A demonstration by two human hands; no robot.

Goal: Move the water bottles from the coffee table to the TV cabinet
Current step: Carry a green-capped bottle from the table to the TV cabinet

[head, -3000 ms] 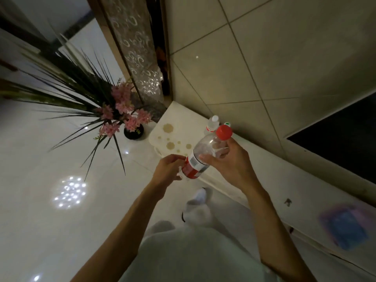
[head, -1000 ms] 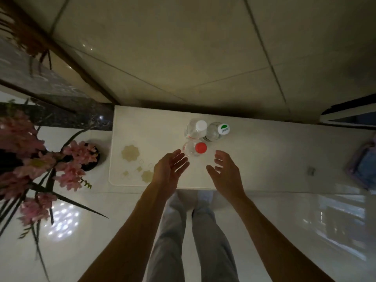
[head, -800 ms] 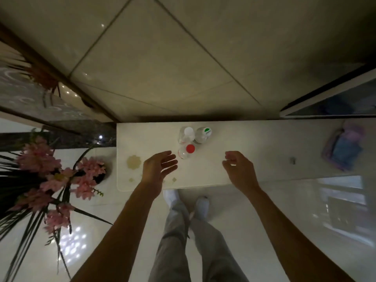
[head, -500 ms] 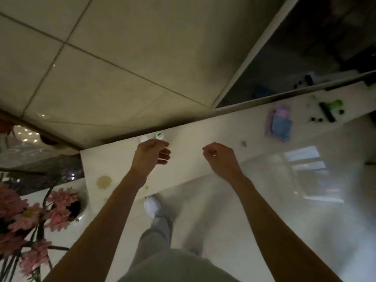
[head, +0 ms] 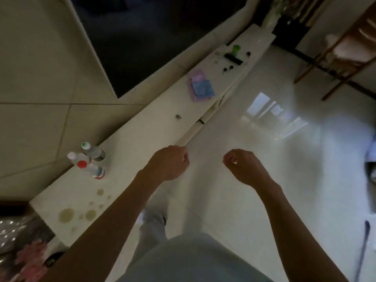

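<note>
Red-capped bottle [head: 91,169] now stands on the TV cabinet [head: 142,139], left: placement done; my left grip [head: 168,162] and right grip [head: 243,165] have withdrawn, curled, empty

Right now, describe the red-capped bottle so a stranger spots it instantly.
On the long white TV cabinet, three clear plastic bottles cluster near its stained end. The red-capped bottle stands nearest the front edge; its neighbours wear a white cap and a green-white cap.

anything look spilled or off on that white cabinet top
Yellowish-brown round marks dot the TV cabinet near the three water bottles. They look like dried drips, though a printed pattern is possible. The bottles stand upright and capped.
</note>
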